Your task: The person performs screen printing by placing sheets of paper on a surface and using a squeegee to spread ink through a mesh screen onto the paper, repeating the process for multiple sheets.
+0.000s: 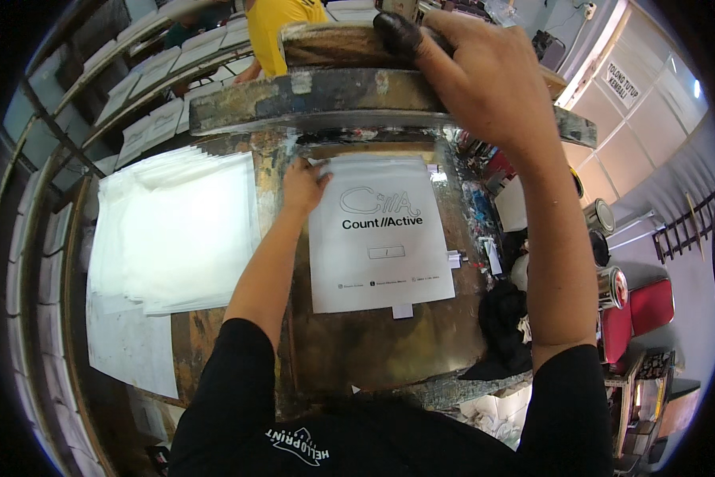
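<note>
A flat white sheet with black print, perhaps a thin bag, lies on the brown work board in front of me. My left hand is at its upper left corner, the fingers bent and closed on that edge. Higher up, my right hand grips the wooden edge of a raised screen-printing frame. Its thumb, dark with ink or a covering, rests on the near side of the wood; the other fingers are hidden behind. Below the frame's edge runs a thick, paint-stained wooden bar.
A pile of white sheets sits to the left of the board. Racks with laid-out sheets fill the far left. A person in a yellow shirt is behind the frame. Black cloth, paint cans and a red chair are on the right.
</note>
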`<state>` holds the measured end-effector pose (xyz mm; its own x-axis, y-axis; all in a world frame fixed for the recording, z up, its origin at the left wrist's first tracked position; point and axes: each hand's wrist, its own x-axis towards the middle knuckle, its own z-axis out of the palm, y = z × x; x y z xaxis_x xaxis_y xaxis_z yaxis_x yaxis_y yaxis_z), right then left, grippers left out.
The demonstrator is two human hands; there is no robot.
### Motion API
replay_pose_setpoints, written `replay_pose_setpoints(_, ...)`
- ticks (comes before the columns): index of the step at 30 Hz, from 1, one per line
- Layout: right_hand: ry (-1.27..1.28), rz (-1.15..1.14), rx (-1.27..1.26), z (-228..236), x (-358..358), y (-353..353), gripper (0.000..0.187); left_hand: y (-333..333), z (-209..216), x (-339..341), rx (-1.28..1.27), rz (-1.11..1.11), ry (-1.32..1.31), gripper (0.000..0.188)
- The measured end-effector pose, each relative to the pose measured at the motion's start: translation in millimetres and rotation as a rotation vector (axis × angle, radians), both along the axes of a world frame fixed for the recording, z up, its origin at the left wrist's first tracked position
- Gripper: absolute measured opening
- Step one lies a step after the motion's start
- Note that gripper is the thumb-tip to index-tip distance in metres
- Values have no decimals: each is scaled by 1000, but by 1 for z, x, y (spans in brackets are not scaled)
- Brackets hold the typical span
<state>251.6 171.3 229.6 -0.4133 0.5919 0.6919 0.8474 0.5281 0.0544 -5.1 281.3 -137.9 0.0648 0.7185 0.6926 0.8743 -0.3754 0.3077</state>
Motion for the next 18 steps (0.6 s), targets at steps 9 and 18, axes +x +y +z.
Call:
replay_pose_setpoints(9, 100, -73, -171, 22, -26, -7, 47, -62, 56, -19, -256, -1, -502, 21)
replay_pose_setpoints(18, 65, 48, -44, -16, 0, -16, 52, -260, 14, -242, 13, 641, -485, 26)
